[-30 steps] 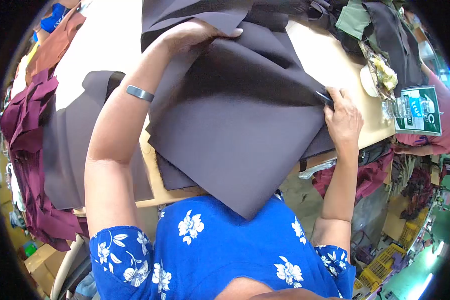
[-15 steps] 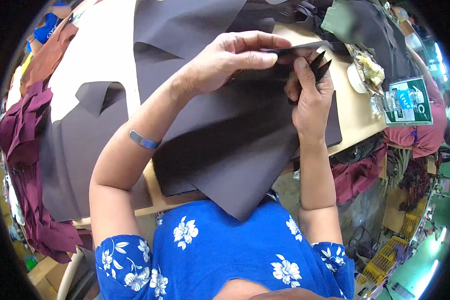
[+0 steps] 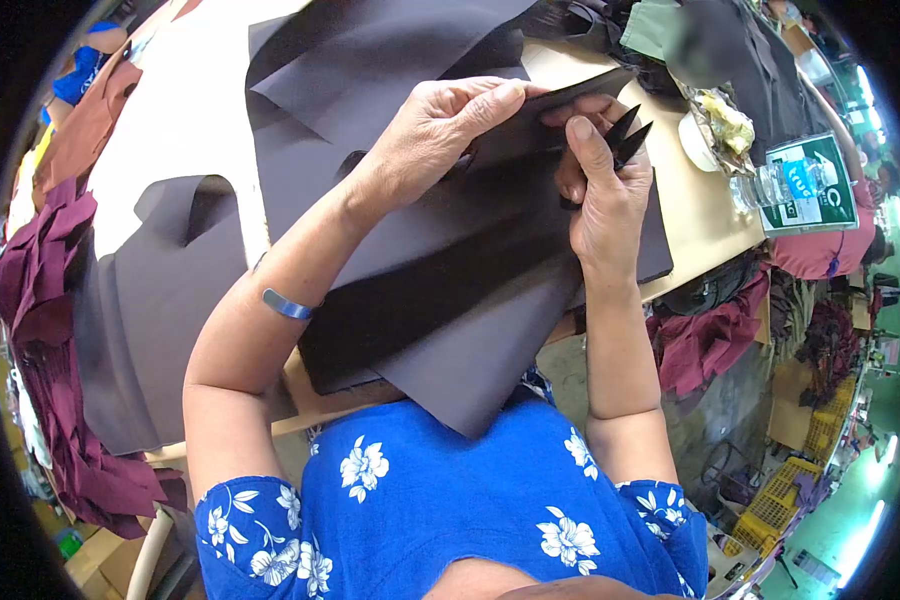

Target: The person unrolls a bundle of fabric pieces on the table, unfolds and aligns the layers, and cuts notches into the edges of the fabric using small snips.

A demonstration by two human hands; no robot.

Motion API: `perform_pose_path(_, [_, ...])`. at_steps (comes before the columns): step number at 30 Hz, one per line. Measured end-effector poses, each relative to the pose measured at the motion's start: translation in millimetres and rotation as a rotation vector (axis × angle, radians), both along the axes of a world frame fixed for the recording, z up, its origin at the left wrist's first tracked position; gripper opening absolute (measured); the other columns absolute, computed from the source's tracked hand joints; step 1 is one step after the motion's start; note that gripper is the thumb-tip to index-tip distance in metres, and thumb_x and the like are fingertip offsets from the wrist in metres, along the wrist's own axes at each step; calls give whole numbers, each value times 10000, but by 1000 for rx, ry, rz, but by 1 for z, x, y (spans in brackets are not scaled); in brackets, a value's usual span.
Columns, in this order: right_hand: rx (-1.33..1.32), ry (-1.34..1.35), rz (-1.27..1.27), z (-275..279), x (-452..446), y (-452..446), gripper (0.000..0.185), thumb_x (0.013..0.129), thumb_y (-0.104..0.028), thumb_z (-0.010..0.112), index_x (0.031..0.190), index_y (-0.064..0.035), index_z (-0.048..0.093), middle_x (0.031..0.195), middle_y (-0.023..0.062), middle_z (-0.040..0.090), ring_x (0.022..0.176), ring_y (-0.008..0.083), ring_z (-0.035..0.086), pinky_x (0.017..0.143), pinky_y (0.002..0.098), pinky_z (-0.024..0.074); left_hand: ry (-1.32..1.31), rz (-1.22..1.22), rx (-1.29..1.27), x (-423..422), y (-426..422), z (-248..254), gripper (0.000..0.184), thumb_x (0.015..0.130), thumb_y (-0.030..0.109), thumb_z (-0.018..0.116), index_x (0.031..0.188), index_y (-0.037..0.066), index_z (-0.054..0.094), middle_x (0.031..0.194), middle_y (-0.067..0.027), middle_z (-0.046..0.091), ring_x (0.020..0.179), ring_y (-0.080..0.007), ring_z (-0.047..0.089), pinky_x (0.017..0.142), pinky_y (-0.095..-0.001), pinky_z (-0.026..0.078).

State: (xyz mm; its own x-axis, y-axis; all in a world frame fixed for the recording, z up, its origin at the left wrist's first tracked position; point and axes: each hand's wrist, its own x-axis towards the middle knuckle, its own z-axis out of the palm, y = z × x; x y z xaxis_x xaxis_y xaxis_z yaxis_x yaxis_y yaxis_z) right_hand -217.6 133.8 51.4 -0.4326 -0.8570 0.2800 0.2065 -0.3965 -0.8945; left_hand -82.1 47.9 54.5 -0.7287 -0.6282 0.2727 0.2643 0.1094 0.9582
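My left hand [image 3: 440,135] pinches the edge of a dark cloth piece [image 3: 410,285], thumb against fingers. My right hand [image 3: 610,175] is closed around black scissors [image 3: 635,138], whose two pointed blades stick out up and to the right, slightly apart. The fingers of this hand also reach the raised cloth edge close to my left fingertips. From both hands the cloth hangs down over the table's near edge, and one corner lies against the blue flowered shirt [image 3: 420,470]. Under and behind it lie more dark cloth layers.
Another dark cloth [image 3: 160,330] and maroon cloth strips [image 3: 45,270] lie at the left. To the right are a bowl with a wrapper [image 3: 705,140], a plastic bottle [image 3: 780,187] and a green-white box [image 3: 830,205]. Beyond the box, a person in pink shows in part.
Over the last second my right hand came up and inward with the scissors, and my left hand came lower and took the cloth edge in a pinch. The view shifted slightly.
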Motion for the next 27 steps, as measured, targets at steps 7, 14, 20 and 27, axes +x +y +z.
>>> perform_pose_path(7, [-92,31,25,2,2,6,208,801,-113,642,970,-55,537,824,-16,572,680,23,484,586,138,369,-82,3,-121,-3,5,2,325,865,205,544,1136,26,558,1083,-55,584,1012,-92,508,881,-227,396])
perform_pose_path(14, [-73,-18,-12,-1,3,9,174,811,-78,624,961,-42,546,834,-15,577,720,38,505,622,161,397,-126,141,-378,-8,12,4,347,834,174,593,1140,16,550,1083,-79,582,984,-112,530,868,-234,417])
perform_pose_path(20, [-75,42,-17,-1,3,9,174,812,-98,629,958,-44,551,821,-20,584,688,39,506,609,171,410,-102,150,-267,-7,12,2,335,831,174,597,1120,8,563,1043,-85,602,944,-112,547,846,-233,432])
perform_pose_path(27, [-74,57,-91,2,4,4,119,831,-125,611,901,-36,574,809,-26,587,702,30,484,628,173,397,-119,155,-240,-11,14,0,326,838,146,584,1132,7,555,1020,-70,608,922,-98,547,839,-222,431])
